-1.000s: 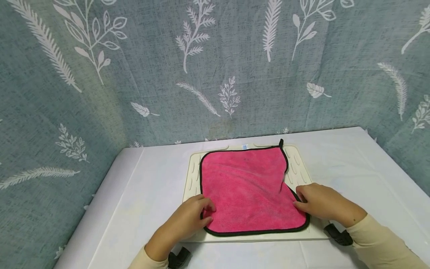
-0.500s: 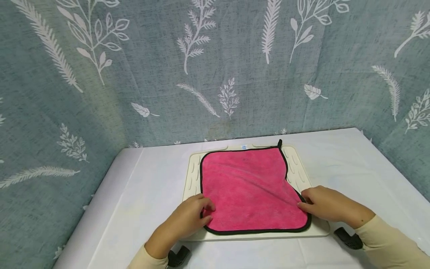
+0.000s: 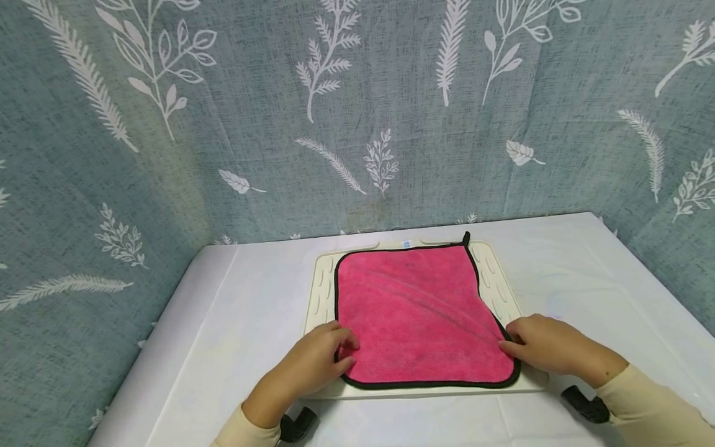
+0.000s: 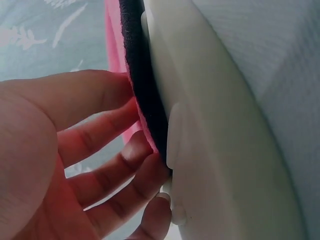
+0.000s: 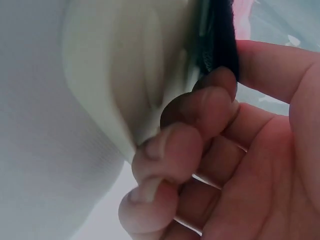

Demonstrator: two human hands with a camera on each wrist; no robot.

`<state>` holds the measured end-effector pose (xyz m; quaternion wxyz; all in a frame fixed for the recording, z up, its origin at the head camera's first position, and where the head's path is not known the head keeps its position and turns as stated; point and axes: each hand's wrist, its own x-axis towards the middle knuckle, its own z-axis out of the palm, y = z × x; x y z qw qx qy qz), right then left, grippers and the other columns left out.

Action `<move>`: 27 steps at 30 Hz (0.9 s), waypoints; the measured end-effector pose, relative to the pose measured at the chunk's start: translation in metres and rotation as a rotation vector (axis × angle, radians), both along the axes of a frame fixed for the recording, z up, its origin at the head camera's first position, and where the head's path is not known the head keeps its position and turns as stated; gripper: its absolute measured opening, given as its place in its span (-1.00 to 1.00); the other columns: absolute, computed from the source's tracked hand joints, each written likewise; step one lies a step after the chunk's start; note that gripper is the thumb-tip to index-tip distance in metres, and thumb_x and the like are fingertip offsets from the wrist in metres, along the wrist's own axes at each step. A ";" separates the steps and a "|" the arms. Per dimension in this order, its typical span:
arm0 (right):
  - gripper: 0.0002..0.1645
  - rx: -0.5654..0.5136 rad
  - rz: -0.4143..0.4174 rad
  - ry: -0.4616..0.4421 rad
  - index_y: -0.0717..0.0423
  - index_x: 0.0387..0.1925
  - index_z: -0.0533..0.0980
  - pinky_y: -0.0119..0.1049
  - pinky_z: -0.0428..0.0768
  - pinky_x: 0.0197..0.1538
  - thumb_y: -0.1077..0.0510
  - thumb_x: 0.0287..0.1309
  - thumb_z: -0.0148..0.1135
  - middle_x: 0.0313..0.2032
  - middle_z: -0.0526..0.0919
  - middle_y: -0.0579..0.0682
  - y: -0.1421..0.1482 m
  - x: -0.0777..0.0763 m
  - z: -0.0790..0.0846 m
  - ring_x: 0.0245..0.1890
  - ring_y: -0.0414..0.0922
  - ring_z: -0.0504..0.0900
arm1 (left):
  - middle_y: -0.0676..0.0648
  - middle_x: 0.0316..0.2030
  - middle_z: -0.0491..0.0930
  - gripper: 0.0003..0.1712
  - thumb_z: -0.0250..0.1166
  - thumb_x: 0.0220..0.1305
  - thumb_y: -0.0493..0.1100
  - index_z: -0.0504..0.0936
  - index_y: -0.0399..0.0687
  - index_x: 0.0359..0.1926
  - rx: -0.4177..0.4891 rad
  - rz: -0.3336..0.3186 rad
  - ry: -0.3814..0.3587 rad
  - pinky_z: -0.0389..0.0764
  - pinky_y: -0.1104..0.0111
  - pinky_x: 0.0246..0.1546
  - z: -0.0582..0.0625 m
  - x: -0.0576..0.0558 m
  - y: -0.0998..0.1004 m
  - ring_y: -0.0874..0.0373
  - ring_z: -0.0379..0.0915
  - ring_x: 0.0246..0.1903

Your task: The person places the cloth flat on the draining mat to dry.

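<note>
A pink towel (image 3: 413, 310) with black edging lies over a cream ribbed tray (image 3: 494, 285). A small black loop stands at its far right corner, and a shallow crease runs across it diagonally. My left hand (image 3: 324, 359) rests on the near left edge; in the left wrist view its loosely bent fingertips (image 4: 137, 147) touch the black edging, thumb and index apart. My right hand (image 3: 550, 346) pinches the right edge near the close corner, the black edging (image 5: 220, 42) between thumb and fingers in the right wrist view.
The tray lies on a white-covered table (image 3: 251, 298). A blue-green curtain (image 3: 268, 136) with white leaf prints rises behind the table and along both sides. A small blue label (image 3: 406, 244) is on the tray's far rim. Black devices (image 3: 585, 403) are worn at the wrists.
My right hand has moved right and slightly nearer, drawing the towel's right edge outward. The fold on that side has flattened. My left hand has stayed in place.
</note>
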<state>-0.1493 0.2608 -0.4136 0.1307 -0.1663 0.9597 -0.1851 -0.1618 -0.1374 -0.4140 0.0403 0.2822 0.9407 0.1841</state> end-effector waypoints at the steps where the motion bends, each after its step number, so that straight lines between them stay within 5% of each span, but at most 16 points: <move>1: -0.53 0.006 -0.004 0.002 -0.09 -0.68 0.32 -0.41 0.21 -0.56 -0.08 0.26 0.27 -0.72 0.29 -0.21 -0.001 0.000 -0.001 -0.67 -0.32 0.25 | 0.13 -0.43 0.45 -0.85 0.47 0.13 -0.16 0.67 0.03 -0.27 -0.003 0.003 -0.004 0.42 0.44 -0.33 0.000 0.000 0.000 0.32 0.30 -0.39; 13: -0.55 -0.028 -0.049 0.109 -0.11 -0.61 0.30 -0.42 0.19 -0.54 -0.10 0.18 0.36 -0.69 0.27 -0.26 -0.001 0.002 -0.001 -0.65 -0.35 0.21 | 0.16 -0.36 0.45 -0.75 0.52 0.07 0.01 0.65 0.14 -0.27 -0.067 -0.002 -0.004 0.41 0.38 -0.30 0.006 0.006 0.000 0.30 0.31 -0.34; 17: -0.62 -0.135 0.045 0.175 -0.15 -0.55 0.35 -0.46 0.25 -0.49 0.00 0.13 0.42 -0.64 0.27 -0.31 -0.006 -0.001 0.003 -0.59 -0.42 0.22 | 0.20 -0.35 0.47 -0.73 0.56 0.00 0.02 0.64 0.21 -0.32 -0.075 -0.063 0.026 0.44 0.40 -0.28 0.011 0.012 -0.001 0.36 0.33 -0.34; 22: -0.72 -0.196 0.196 0.156 -0.20 -0.45 0.45 -0.47 0.35 -0.44 0.03 0.09 0.47 -0.56 0.35 -0.36 -0.020 0.003 0.000 -0.52 -0.46 0.29 | 0.21 -0.35 0.47 -0.67 0.61 -0.10 0.03 0.67 0.22 -0.30 -0.095 -0.114 0.026 0.43 0.40 -0.23 0.015 0.015 -0.001 0.37 0.31 -0.31; 27: -0.73 -0.201 0.242 0.137 -0.22 -0.39 0.49 -0.47 0.36 -0.43 -0.01 0.04 0.51 -0.50 0.38 -0.36 -0.026 0.008 -0.007 -0.49 -0.46 0.31 | 0.23 -0.33 0.48 -0.64 0.63 -0.15 0.03 0.65 0.24 -0.32 -0.116 -0.127 -0.009 0.43 0.36 -0.19 0.016 0.016 -0.002 0.35 0.32 -0.26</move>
